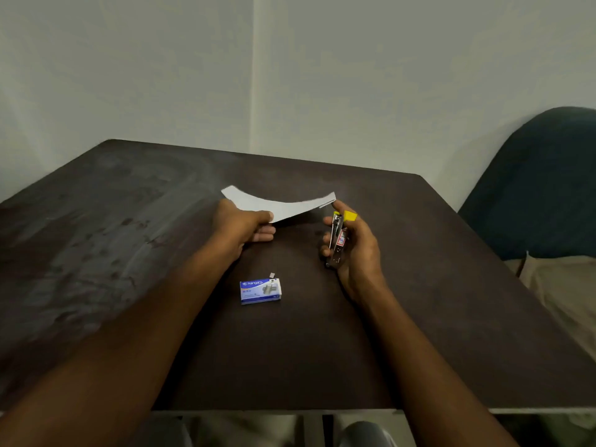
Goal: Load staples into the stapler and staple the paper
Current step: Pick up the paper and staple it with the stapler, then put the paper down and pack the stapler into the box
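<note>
Dark brown tabletop set in a corner of pale grey walls; dark blue chair back off its right edge. Left hand pinches the near corner of a white paper, thumb on top, fingers beneath; sheet lifted off the surface and sagging in the middle. Right hand wrapped around a small metal stapler, held roughly upright, its yellow end uppermost and just beside the paper's right corner. Whether stapler touches paper: cannot tell. Blue-and-white staple box lies flat on the tabletop, nearer the person, between the two forearms. Small pale scrap just behind the box
</note>
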